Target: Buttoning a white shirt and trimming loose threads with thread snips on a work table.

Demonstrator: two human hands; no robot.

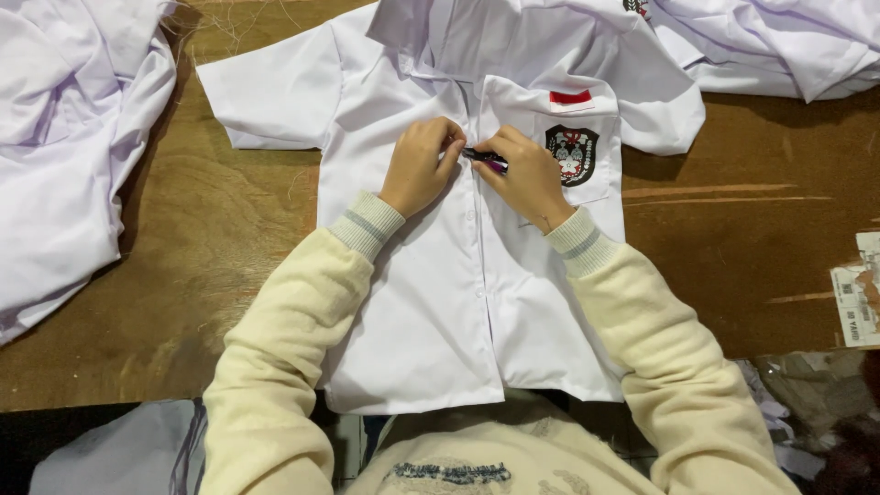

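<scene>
At frame centre I log a white school shirt flat on the wooden table, my left hand pinching its placket, my right hand gripping a small dark tool; best kept taut, I judge.

We look down on a white short-sleeved shirt spread flat on the wooden table, front buttoned, with a shield badge and a small red strip on its chest pocket. Our left hand presses on the placket near the collar, while our right hand grips a small dark tool with a purple end, both hands touching it. More white cloth is heaped left, more shirts lie top right, and a paper label sits at the right edge.
</scene>
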